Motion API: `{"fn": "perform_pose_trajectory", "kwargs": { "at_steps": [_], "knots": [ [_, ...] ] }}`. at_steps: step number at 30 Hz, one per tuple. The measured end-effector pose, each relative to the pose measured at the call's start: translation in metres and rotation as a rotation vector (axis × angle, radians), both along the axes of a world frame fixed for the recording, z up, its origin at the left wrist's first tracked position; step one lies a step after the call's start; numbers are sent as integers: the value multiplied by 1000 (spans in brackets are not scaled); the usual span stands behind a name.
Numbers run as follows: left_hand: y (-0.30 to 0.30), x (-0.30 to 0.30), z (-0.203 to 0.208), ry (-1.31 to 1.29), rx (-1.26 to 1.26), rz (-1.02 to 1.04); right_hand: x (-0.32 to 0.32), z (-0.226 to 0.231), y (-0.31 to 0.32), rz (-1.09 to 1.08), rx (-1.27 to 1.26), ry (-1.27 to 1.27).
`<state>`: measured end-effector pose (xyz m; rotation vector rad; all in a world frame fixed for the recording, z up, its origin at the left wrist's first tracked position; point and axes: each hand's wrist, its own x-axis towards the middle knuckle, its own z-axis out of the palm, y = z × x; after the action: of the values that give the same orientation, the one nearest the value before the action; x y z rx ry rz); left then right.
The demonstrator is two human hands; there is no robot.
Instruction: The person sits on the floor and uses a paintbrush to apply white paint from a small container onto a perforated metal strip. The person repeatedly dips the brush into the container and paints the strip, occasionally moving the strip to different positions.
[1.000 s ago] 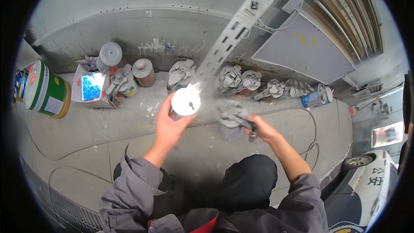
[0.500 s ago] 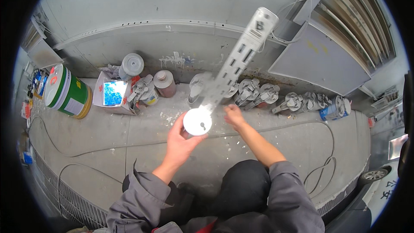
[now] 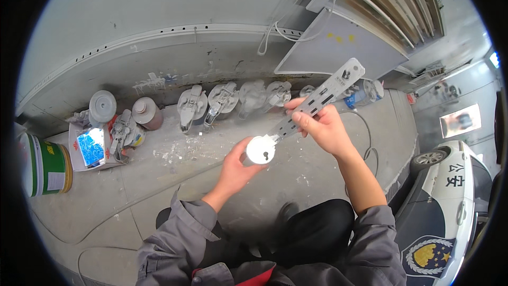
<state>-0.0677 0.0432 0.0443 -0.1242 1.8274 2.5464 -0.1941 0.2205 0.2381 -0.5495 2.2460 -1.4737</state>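
Note:
In my left hand [image 3: 235,172] is a small round cup of white paint [image 3: 258,150], with the fingers wrapped round its side. A dark spot shows on the white surface. My right hand [image 3: 323,127] grips a flat slotted mixing stick [image 3: 328,89] around its middle, thumb on top. The stick slants from upper right down to the cup, and its white-coated lower end meets the cup's rim. Whether its tip dips into the paint I cannot tell.
Several spray guns [image 3: 222,100] line the wall foot. Left stand a grey bottle [image 3: 147,113], a box with a blue packet [image 3: 91,147] and a green bucket [image 3: 50,164]. A hose [image 3: 114,213] crosses the floor. A car [image 3: 444,201] stands at right.
My right hand has gone from beside the stick to gripping it. The stick has tilted lower to the right. The view has turned right, bringing more of the car into sight.

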Motion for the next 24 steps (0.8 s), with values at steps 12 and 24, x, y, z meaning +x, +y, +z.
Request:
{"fn": "perform_pose_trajectory", "kwargs": {
  "at_steps": [12, 24],
  "knots": [
    [5, -11, -12, 84, -111, 34, 40, 42, 6, 160, 116, 365],
    [24, -12, 6, 119, -124, -20, 53, 65, 37, 265, 27, 683]
  ]
}}
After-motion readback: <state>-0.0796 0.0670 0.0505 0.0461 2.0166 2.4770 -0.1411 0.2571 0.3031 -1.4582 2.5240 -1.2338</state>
